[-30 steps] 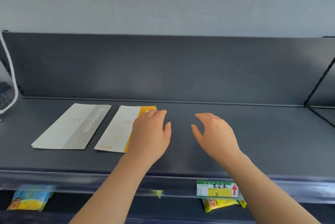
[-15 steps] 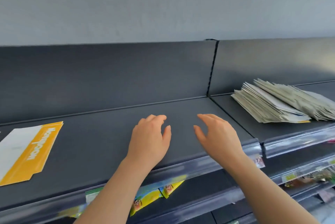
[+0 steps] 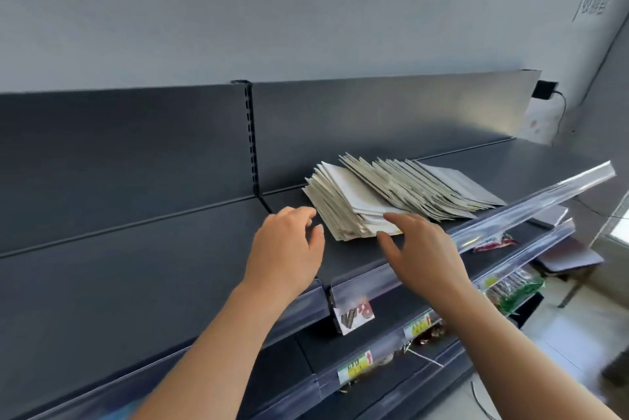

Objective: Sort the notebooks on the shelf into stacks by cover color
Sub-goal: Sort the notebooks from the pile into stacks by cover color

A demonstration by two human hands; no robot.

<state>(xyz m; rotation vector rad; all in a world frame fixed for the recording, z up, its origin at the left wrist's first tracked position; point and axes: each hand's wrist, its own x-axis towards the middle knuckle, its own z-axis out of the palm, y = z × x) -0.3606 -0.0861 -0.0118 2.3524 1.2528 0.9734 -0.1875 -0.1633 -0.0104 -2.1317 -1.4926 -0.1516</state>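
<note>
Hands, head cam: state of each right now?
Left hand: open, holding nothing, beside the notebook pile.
Right hand: open, fingertips at the pile's front edge, holding nothing.

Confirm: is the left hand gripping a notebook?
No: the left hand hovers open beside the pile of notebooks, fingers relaxed and holding nothing.

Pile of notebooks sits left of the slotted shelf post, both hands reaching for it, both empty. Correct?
One thing is off. The head view shows the pile of notebooks on the shelf section to the right of the slotted post, not left of it. The rest holds: the left hand and the right hand both reach toward it and hold nothing.
</note>
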